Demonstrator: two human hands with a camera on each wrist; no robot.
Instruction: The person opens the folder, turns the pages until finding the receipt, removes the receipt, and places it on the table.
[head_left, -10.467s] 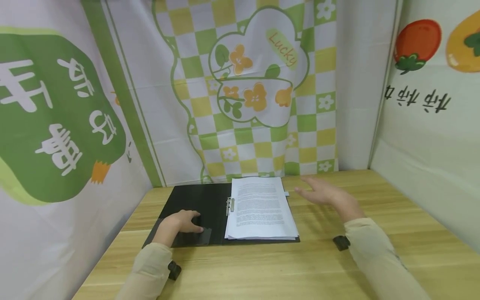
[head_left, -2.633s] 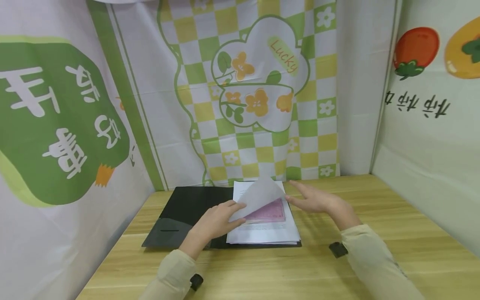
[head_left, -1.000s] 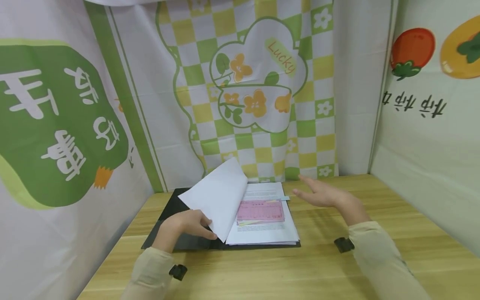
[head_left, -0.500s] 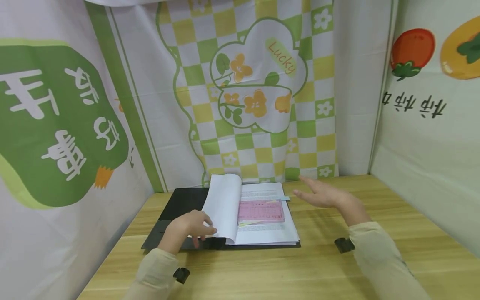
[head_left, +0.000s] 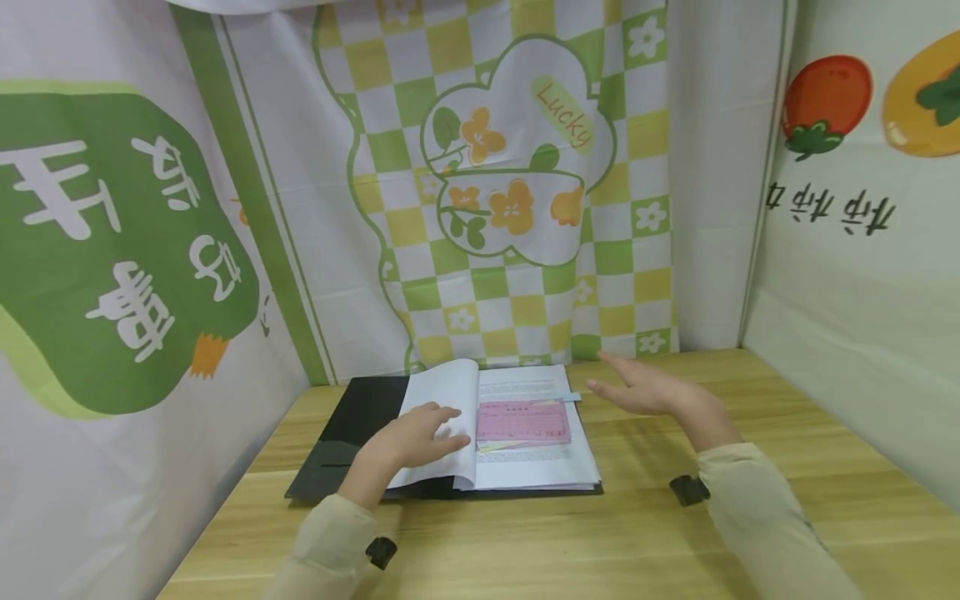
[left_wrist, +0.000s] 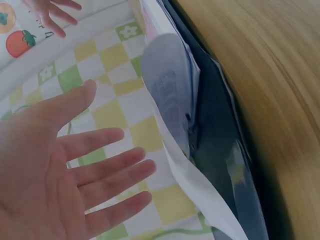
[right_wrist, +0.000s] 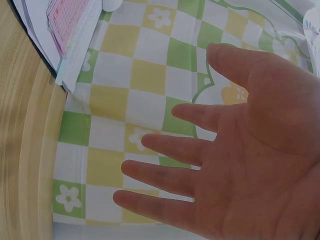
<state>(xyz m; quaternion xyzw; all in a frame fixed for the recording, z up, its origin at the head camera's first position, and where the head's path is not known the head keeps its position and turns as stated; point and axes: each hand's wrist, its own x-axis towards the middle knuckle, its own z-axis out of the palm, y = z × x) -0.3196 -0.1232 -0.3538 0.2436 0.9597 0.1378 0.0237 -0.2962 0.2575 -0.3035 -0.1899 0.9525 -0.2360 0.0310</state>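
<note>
A black folder (head_left: 369, 407) lies spread on the table with a stack of printed paper (head_left: 536, 478) on its right side. A white sheet (head_left: 444, 385) is turned over to the left, curving up at the stack's left edge. Pink slips (head_left: 522, 422) lie on the exposed page, with a pale blue tab (head_left: 572, 397) sticking out at the right. My left hand (head_left: 412, 439) is over the turned sheet; the left wrist view shows its fingers spread, holding nothing. To the stack's right, my right hand (head_left: 656, 390) hovers, fingers straight, holding nothing. The folder's metal clip is hidden in the head view.
The wooden table (head_left: 525, 542) extends in front of the folder and to its right. A checked cloth (head_left: 517, 283) hangs directly behind the folder. White printed cloth walls stand at left and right. Each wrist carries a small black device (head_left: 382, 552).
The top sheet, flat on the stack earlier, has been lifted, turned left and released, uncovering the pink slips. My left hand has since shifted right above it. My right hand has barely moved.
</note>
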